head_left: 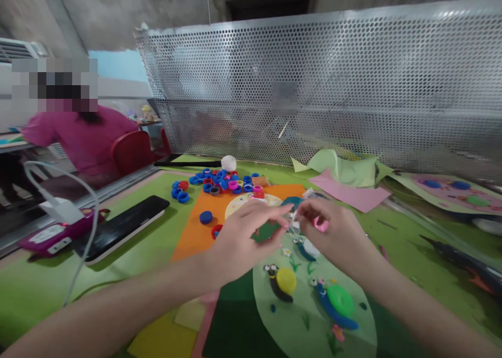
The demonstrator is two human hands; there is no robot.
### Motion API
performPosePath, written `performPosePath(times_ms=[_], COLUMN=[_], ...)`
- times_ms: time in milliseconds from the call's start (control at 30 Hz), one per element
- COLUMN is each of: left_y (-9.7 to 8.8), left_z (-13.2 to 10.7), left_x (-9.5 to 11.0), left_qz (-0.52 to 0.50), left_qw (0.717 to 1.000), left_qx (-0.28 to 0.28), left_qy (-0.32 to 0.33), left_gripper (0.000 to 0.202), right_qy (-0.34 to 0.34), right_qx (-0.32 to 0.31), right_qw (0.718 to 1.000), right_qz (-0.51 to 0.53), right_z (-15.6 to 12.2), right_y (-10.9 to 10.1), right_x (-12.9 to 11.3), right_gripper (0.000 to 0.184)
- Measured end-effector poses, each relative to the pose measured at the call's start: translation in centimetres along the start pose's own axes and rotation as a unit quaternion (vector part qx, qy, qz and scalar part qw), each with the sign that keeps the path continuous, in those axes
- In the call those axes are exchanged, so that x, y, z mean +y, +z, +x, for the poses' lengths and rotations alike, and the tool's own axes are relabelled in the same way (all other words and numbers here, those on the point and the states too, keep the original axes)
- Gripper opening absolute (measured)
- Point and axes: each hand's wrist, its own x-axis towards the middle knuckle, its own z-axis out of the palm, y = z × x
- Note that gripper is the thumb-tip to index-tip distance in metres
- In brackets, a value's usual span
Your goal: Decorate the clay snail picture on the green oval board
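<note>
My left hand and my right hand meet above a pale green oval card. Their fingertips are pinched close together around something small, whitish and see-through, too blurred to name. On the card are clay snails: a black one with a yellow bottle-cap shell, a blue one with a bright green shell, and a blue one with a white shell, partly behind my right hand. A pink cap shows behind the right fingers.
Several coloured bottle caps lie heaped at the back, beside orange paper. At left are a black phone-like device and a purple power strip with a cable. A glue gun lies right. A perforated metal panel stands behind; a person in pink sits left.
</note>
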Motion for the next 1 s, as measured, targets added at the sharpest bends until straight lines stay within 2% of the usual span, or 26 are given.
performPosePath(times_ms=[100, 200, 300, 467, 633, 833, 1000], left_y=[-0.3, -0.4, -0.4, -0.4, -0.5, -0.7, -0.8], left_z=[0.2, 0.3, 0.4, 0.1, -1.0, -3.0, -4.3], left_x=[0.3, 0.3, 0.1, -0.4, -1.1, -1.6, -1.8], left_qz=[-0.052, -0.081, -0.092, -0.095, -0.08, -0.059, -0.053], left_qw=[0.997, 0.993, 0.99, 0.984, 0.977, 0.965, 0.96], left_qx=[-0.017, -0.029, -0.042, -0.082, -0.128, -0.182, -0.205], left_qy=[-0.054, -0.084, -0.103, -0.128, -0.149, -0.182, -0.182], left_gripper=[0.028, 0.021, 0.021, 0.026, 0.024, 0.024, 0.032], right_qy=[0.013, 0.018, 0.022, 0.03, 0.061, 0.051, 0.038], right_qx=[0.022, 0.007, -0.016, -0.029, 0.005, 0.029, 0.038], right_qw=[1.0, 1.0, 1.0, 0.998, 0.994, 0.992, 0.991], right_qz=[-0.004, 0.01, -0.001, -0.053, -0.087, -0.112, -0.12], right_z=[0.7, 1.0, 0.7, -0.9, -2.9, -4.3, -5.1], right_y=[-0.6, -1.0, -1.3, -2.3, -3.1, -2.6, -2.4], right_x=[1.2, 1.7, 1.2, 1.3, 4.2, 7.2, 7.8], right_gripper=[0.016, 0.029, 0.034, 0.026, 0.023, 0.018, 0.02])
